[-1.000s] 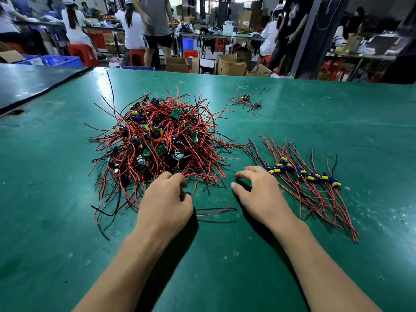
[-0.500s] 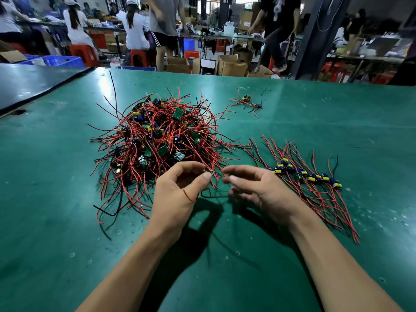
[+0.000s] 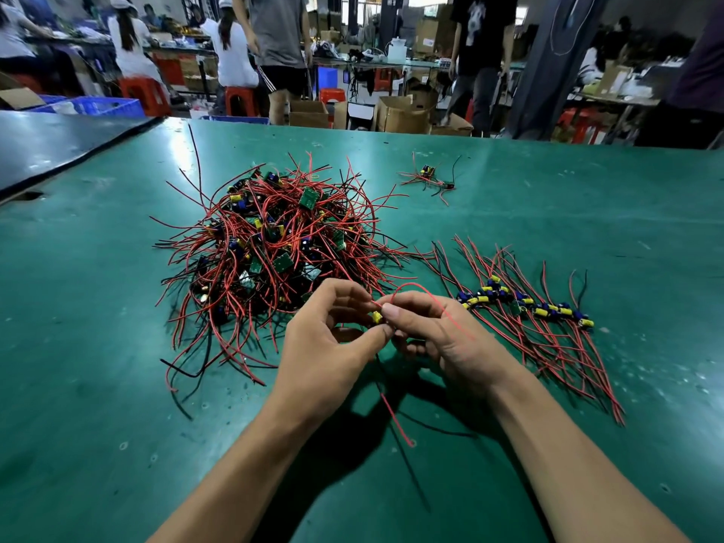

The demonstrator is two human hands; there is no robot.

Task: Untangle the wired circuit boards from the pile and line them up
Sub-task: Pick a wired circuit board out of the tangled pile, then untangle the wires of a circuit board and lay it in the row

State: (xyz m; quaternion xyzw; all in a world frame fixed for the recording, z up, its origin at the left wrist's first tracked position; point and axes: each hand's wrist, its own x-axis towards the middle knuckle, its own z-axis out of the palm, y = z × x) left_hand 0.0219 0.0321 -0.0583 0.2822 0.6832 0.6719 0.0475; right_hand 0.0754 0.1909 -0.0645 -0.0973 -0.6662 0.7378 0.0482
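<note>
Mostly hidden, the yellow-tipped board (image 3: 377, 317) trails red and black wires (image 3: 395, 419).

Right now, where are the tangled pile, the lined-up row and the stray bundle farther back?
tangled pile (image 3: 274, 244), head view, red wires at its middle.
lined-up row (image 3: 527, 301), head view, blue and yellow parts midway along.
stray bundle (image 3: 429, 176), head view, the knot at its middle.

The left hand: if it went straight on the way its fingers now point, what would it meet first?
Probably the right hand, right ahead of the left hand; both pinch one wired board between them. Depth is unclear.
</note>
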